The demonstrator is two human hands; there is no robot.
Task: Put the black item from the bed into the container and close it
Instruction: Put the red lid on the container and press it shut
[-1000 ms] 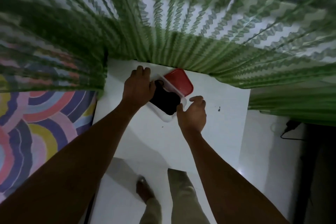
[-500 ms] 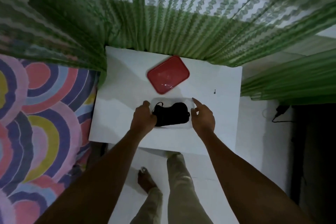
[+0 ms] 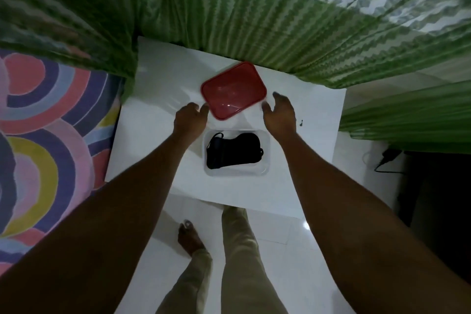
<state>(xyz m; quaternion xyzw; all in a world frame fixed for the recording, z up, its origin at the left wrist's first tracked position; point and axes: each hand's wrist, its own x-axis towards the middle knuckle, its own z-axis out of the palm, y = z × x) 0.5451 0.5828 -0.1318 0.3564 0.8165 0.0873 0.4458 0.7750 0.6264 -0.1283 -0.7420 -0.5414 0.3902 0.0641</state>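
Observation:
A clear rectangular container [image 3: 265, 168] sits on the white table [image 3: 153, 135], and the black item [image 3: 233, 150], a soft piece with thin straps, lies inside it. Beyond the container rests the red lid [image 3: 233, 89], flat on the table. My left hand [image 3: 190, 118] is at the lid's near left corner with its fingers apart, touching or almost touching the edge. My right hand [image 3: 279, 112] hovers open just off the lid's right edge. Neither hand holds anything.
Green patterned curtains [image 3: 280, 28] hang over the table's far side. A bed with a colourful swirl cover [image 3: 46, 130] lies to the left. My legs and a bare foot [image 3: 190, 237] stand on the white floor. A dark cable [image 3: 387, 160] lies at the right.
Both hands have let go of the container's sides and moved forward to the red lid. The container with the black item stays put on the table.

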